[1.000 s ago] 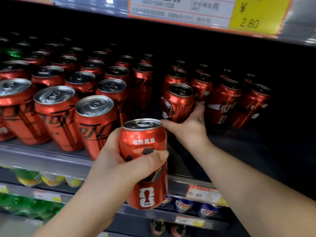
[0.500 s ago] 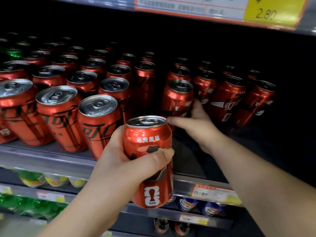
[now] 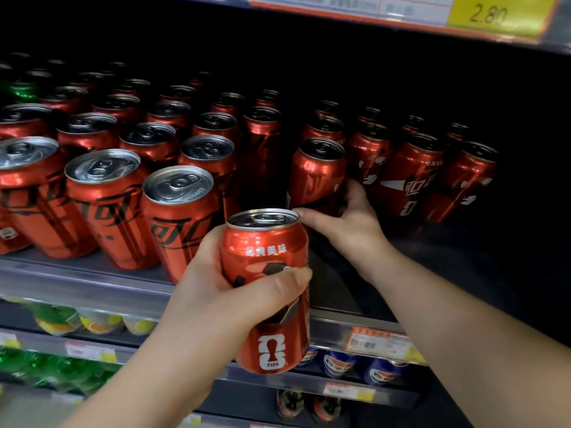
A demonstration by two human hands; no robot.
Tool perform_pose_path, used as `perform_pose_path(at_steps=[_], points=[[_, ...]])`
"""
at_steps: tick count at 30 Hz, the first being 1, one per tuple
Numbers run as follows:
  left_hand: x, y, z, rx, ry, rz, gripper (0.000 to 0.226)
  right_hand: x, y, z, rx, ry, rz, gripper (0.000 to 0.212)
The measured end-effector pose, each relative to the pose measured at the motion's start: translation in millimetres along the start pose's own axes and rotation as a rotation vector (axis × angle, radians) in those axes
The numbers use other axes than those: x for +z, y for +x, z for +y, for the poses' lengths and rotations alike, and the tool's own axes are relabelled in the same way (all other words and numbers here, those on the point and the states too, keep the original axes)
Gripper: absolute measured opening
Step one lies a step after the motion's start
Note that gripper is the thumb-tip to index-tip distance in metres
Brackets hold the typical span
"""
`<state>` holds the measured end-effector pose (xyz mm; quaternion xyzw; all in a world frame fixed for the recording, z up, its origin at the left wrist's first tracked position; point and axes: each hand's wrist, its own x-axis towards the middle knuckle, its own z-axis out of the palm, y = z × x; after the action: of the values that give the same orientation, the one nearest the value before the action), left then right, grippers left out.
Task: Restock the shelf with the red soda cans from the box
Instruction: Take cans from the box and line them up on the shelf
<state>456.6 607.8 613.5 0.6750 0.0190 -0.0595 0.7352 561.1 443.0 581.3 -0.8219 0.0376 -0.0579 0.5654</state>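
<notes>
left hand (image 3: 222,298) is clenched round a red can (image 3: 268,288), held out past the shelf's front edge (image 3: 77,282). farther in, right hand (image 3: 349,223) grasps the base of a shelved can (image 3: 318,177), seating it. next, i'd guess, the held can goes into the bare gap (image 3: 333,279) in front.

"FIFA" on held can (image 3: 272,304) (near base), "2.80" on yellow price tag (image 3: 494,13)

We observe a grey metal shelf (image 3: 77,273) carrying upright red soda cans (image 3: 117,208) in rows running front to back. Its front right portion is bare. A price label (image 3: 375,339) is fixed to its front edge.
</notes>
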Motion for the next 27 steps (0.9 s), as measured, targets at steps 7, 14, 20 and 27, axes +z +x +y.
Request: perform_pose_path(at_steps=[7, 14, 20, 27], points=[[0.3, 1.3, -3.9, -0.005, 0.005, -0.005, 0.057, 3.6, 4.2, -0.9, -0.020, 0.001, 0.052, 0.077], [-0.4, 0.7, -7.1, -0.014, 0.001, -0.012, 0.057, 4.8, 8.6, -2.2, -0.009, 0.011, 0.046, 0.089], [0.0, 1.3, -9.8, -0.027, 0.005, -0.016, 0.059, 14.9, 8.1, -5.2, -0.020, 0.009, 0.070, 0.085], [-1.6, 3.9, -4.8, -0.022, 0.002, -0.015, 0.058, 1.2, -6.9, 1.2, -0.063, -0.219, 0.019, 0.092]])
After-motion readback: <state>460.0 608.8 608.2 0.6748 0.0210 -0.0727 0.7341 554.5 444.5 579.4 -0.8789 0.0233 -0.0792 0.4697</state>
